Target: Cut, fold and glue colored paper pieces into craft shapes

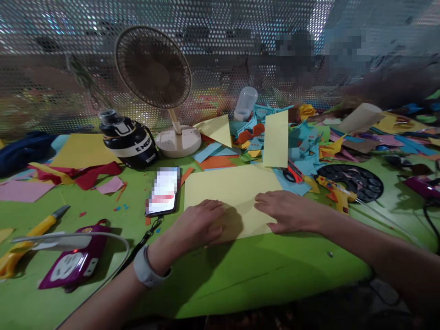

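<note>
A large pale yellow sheet of paper [233, 183] lies flat near the table's front edge. My left hand [201, 222], with a light watch band on its wrist, rests on the sheet's left part. Its fingers are loosely bent and apart from the thumb, and nothing shows in them. On the sheet's right part lies my right hand [283, 211], fingers stretched and thumb apart, holding nothing. Just beyond the sheet a narrow pale yellow strip of paper [276, 140] stands upright, leaning on a heap of blue paper scraps [305, 142]. Scissors [292, 173] with red on them lie beside it.
Left of the sheet are a lit phone [163, 190], a purple power strip [77, 256] and a yellow hot glue gun [30, 240]. Behind stand a fan [154, 68] and a dark bottle [129, 142]. A second glue gun [335, 192] touches a black round tray [373, 183].
</note>
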Tool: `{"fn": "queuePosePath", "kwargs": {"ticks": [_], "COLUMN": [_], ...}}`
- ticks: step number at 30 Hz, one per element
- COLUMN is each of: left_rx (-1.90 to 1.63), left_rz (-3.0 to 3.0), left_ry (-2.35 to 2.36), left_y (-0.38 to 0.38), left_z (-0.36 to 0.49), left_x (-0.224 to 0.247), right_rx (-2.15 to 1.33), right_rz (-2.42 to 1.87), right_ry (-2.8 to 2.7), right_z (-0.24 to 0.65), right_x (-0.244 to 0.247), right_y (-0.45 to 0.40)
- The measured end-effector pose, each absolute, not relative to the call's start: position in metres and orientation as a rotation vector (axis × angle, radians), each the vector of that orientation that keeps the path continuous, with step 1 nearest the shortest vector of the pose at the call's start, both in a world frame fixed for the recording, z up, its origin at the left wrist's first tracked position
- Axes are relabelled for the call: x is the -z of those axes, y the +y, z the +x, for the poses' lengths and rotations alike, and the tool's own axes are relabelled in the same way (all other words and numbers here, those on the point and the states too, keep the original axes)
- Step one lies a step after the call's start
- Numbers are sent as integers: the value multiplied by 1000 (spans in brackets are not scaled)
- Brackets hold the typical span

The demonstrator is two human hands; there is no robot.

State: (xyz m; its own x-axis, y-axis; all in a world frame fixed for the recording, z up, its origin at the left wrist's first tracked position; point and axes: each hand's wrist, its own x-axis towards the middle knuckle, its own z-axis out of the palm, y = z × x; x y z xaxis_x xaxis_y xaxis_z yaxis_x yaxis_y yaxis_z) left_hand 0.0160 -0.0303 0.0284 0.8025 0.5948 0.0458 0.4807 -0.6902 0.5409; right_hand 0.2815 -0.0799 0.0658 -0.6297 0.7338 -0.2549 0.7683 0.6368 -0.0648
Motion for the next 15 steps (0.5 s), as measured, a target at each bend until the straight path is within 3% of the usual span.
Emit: {"fn": "queuePosePath", "kwargs": {"ticks": [15], "left_rx": [-273], "left_rz": [2508], "left_ry": [731], "left_y": [-30], "left_z": [17], "left_x": [-31], "right_rx": [218], "right_rz": [1125], "right_ry": [2645], "right_z": [282], "right_x": [-73], "right_y": [-75]}}
